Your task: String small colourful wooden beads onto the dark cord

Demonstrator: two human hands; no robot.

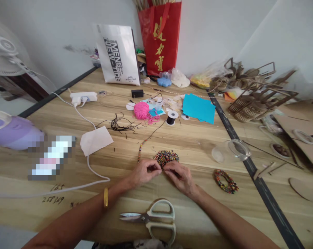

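A cord strung with small coloured beads [140,151] runs down from a spool of black cord [172,118] and passes under my left hand [145,172]. Thumb and forefinger of that hand are pinched together at the near edge of a pile of loose multicoloured beads [167,157]. My right hand [181,177] pinches too, its fingertips almost touching the left ones. What lies between the right fingertips is too small to make out. Close to me lie scissors with white handles [156,218], blades pointing left. A finished-looking loop of beads [226,181] rests right of my right hand.
A clear plastic jar [230,151] lies on its side at the right. Beyond the beads are pink yarn [141,110], black cord pieces [120,122] and blue sheets [198,108]. A white cable [94,169] crosses the left side near a phone-like blurred device [52,157].
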